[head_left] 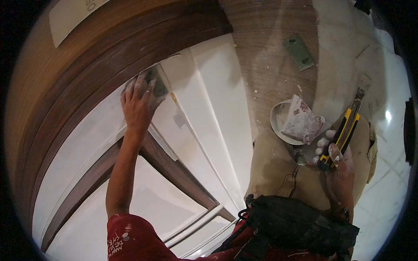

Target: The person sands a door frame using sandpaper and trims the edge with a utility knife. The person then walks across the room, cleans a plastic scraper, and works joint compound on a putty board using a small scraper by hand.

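My left hand (140, 98), dusted white, reaches up to the white panel (191, 108) just below the curved dark wood trim (113, 65). Its fingers press on a grey-green piece that looks like sandpaper (160, 82), partly hidden under them. Near my right thigh, my right hand (337, 158) is closed around a yellow and black utility knife (347, 130), whose blade end points up and away. White residue coats those fingers. Beside them, a round white container (278, 123) has a white, red-stained crumpled piece (301, 119) in its mouth.
A green rectangular piece (299, 52) lies on the wood-look floor (265, 61), with small white crumbs around. Curved brown strips (174, 172) cross the white panelling. A black pouch (300, 224) rests at my waist. Pale glossy floor (389, 187) lies to the right.
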Action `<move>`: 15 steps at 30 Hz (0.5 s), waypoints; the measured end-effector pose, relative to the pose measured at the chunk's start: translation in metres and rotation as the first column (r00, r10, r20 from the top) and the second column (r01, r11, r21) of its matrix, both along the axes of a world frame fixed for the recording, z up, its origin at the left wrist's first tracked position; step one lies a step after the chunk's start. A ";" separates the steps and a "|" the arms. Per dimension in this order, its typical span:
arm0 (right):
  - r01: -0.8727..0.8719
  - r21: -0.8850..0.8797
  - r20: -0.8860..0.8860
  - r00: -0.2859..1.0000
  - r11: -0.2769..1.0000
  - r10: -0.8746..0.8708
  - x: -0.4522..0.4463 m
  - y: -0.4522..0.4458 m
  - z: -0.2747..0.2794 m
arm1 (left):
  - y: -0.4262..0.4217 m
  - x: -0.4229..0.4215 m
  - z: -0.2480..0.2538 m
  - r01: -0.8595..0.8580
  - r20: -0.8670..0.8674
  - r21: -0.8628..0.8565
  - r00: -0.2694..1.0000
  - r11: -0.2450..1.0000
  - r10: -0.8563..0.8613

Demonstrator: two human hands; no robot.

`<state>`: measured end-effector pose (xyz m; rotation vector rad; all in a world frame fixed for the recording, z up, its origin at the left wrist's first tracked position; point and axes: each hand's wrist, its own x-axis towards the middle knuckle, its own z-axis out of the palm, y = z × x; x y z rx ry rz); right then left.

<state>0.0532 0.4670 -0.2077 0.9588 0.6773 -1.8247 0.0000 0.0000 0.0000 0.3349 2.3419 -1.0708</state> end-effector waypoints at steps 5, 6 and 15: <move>-0.029 0.057 -0.001 1.000 0.998 0.029 -0.005 0.002 -0.003 | 0.002 0.000 -0.018 0.049 -0.048 0.044 0.998 0.998 -0.047; -0.019 0.044 -0.001 1.000 0.999 0.019 -0.005 0.002 -0.003 | 0.005 -0.001 -0.017 0.030 -0.039 0.033 0.999 0.999 -0.029; -0.001 0.046 0.027 1.000 0.999 0.000 -0.004 -0.002 0.004 | 0.009 -0.014 -0.004 0.053 0.053 0.087 0.997 0.995 -0.058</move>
